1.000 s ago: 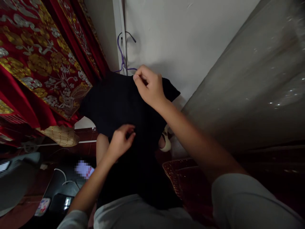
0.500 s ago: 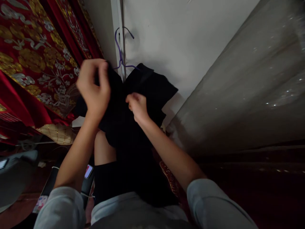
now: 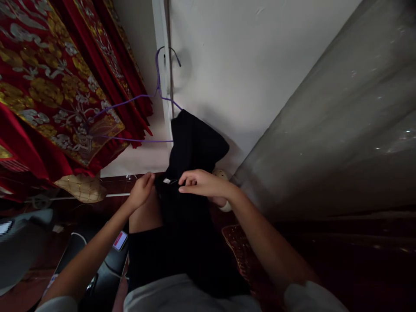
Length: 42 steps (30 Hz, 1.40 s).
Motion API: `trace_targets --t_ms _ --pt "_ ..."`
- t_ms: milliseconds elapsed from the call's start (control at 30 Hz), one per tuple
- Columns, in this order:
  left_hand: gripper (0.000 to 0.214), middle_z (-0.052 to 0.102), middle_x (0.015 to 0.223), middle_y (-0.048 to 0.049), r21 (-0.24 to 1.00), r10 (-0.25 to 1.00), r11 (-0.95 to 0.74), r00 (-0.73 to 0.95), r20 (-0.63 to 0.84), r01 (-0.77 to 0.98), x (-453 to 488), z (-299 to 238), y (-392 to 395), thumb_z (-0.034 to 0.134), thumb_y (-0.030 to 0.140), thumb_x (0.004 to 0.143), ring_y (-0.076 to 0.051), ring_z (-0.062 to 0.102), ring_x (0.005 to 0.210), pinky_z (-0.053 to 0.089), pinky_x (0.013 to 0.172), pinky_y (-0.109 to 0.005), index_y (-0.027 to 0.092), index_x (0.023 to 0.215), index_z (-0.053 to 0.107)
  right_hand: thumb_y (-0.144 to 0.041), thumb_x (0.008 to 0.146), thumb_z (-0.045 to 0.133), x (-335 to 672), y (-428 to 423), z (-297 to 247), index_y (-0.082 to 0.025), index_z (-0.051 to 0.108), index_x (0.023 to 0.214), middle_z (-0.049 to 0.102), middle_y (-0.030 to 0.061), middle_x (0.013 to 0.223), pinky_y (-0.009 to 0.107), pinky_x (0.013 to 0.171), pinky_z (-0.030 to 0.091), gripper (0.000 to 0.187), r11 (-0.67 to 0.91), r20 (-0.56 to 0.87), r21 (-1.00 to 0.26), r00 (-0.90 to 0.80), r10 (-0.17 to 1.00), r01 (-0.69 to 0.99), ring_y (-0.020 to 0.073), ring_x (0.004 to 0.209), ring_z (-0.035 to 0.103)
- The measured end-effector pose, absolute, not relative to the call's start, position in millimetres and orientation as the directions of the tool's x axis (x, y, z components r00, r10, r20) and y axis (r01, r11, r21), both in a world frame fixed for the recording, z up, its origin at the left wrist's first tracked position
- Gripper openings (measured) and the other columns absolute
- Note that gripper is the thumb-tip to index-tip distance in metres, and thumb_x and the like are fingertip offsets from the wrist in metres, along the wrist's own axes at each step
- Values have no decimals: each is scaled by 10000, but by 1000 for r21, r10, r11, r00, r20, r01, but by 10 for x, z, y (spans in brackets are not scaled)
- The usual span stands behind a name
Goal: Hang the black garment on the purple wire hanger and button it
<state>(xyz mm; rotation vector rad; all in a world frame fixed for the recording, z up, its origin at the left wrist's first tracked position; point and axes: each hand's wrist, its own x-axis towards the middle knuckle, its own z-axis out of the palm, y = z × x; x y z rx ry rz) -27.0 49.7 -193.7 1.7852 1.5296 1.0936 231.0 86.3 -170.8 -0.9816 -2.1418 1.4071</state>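
A black garment [image 3: 194, 147] hangs half off a purple wire hanger [image 3: 136, 113] hooked on the white door frame. Only the hanger's right arm is still inside the cloth; its left arm and bottom bar are bare. My left hand [image 3: 141, 190] is closed, pinching the garment's collar edge from the left. My right hand [image 3: 201, 184] is closed on the same edge from the right, beside a small white label [image 3: 167, 181]. The rest of the black cloth falls down in front of my body.
A red and gold patterned curtain [image 3: 48, 82] hangs at the left. A grey-green panel [image 3: 325, 130] stands to the right of the white wall. Below are a phone [image 3: 120, 240], a white cable, a red woven basket [image 3: 240, 249] and a pale shoe [image 3: 224, 203].
Both hands have come down from the hanger's shoulders to the collar. The garment has slid off the hanger's left arm, which is now bare.
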Motion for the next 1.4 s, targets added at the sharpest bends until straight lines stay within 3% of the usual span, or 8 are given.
trace_targets --t_ms 133,300,433,633,867,1033,1233,1400 --pt "347 632 858 -51 857 933 -358 116 339 372 32 -1444 495 429 455 1063 -190 610 838 538 810 -323 193 918 604 -434 711 862 2116 745 -1677 -215 545 1382 640 132 1334 420 1018 517 774 483 291 -859 -616 732 168 279 1194 629" --pt "320 625 1290 -115 675 778 -610 151 610 416 288 -1170 506 519 480 1043 -266 546 1298 461 1121 -442 231 1185 660 -401 901 586 1854 592 -1655 -228 671 1021 706 43 943 363 854 555 227 409 410 -910 -290 865 -68 236 934 664" --pt "482 726 1094 -85 773 846 -480 453 282 415 145 -1460 547 288 493 1097 -268 675 1088 528 1056 -467 224 1038 685 -333 827 571 2059 745 -1462 -218 612 671 617 2 675 288 615 475 198 421 404 -907 -278 872 2 178 664 561" --pt "280 658 832 -21 471 776 -577 628 60 668 -210 -1817 547 580 332 998 -221 673 878 240 1248 -608 181 763 579 -172 748 525 2276 1279 -1152 -223 712 890 681 22 838 315 803 506 240 697 706 -708 109 700 112 186 811 622" --pt "432 526 660 14 638 913 -378 383 139 671 -461 -1610 414 522 460 1035 -139 497 628 448 677 -277 179 708 505 -153 775 612 1815 1792 -1349 -199 681 979 689 15 883 313 891 509 220 581 582 -813 89 808 47 170 855 637" --pt "334 657 811 -17 786 925 -274 375 58 554 -480 -1527 294 606 487 980 -162 599 730 470 665 -250 168 891 651 -168 811 665 1797 2194 -1463 -197 672 801 662 8 775 304 827 492 32 509 523 -839 28 852 192 175 797 624" --pt "186 740 898 -85 363 935 -282 340 -106 888 -803 -1593 493 559 289 940 -280 695 930 470 1042 -489 209 876 714 -232 751 745 2349 2066 -1480 -221 396 455 258 -61 457 275 492 212 458 442 537 -739 48 842 509 96 488 289" --pt "205 673 1166 -146 242 956 -262 217 199 934 -814 -1366 676 474 206 909 -317 655 1088 419 1106 -580 172 874 674 -182 743 713 2817 1682 -1245 -227 297 469 208 -51 494 287 485 165 500 481 584 -663 -6 812 573 83 507 241"
